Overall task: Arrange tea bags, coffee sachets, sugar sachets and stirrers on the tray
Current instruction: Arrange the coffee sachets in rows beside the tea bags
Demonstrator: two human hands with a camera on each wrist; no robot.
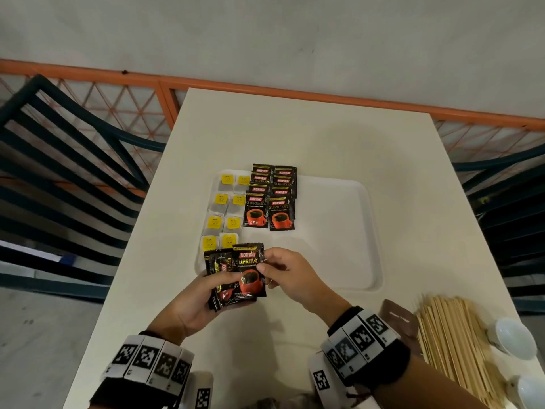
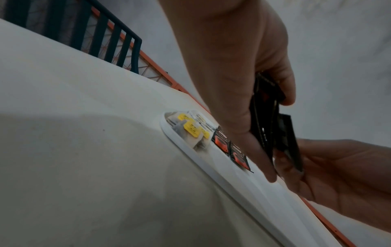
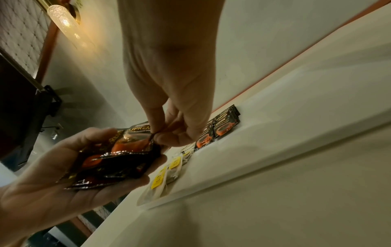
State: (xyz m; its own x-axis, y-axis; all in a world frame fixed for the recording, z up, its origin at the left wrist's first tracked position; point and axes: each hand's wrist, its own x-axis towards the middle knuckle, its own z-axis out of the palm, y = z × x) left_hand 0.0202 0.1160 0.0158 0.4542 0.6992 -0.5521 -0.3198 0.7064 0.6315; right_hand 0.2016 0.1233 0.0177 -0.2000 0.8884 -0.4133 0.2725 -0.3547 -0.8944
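Observation:
My left hand [image 1: 219, 286] grips a small stack of black coffee sachets [image 1: 224, 290] just over the near left corner of the white tray [image 1: 354, 231]. With thumb and forefinger, my right hand [image 1: 263, 264] pinches the right edge of the top sachet [image 1: 249, 270], also seen in the right wrist view as the top sachet [image 3: 135, 138]. On the tray, tea bags [image 1: 224, 211] with yellow tags lie in two columns at the left. Beside them, coffee sachets [image 1: 269, 199] lie in two overlapping columns. Wooden stirrers [image 1: 454, 335] are piled on the table at the near right.
A brown sachet pile [image 1: 398, 320] lies next to the stirrers, and two white cups [image 1: 513, 338] stand at the table's near right edge. Dark slatted chairs [image 1: 59, 172] flank the table on both sides. An orange railing [image 1: 265, 90] runs behind it.

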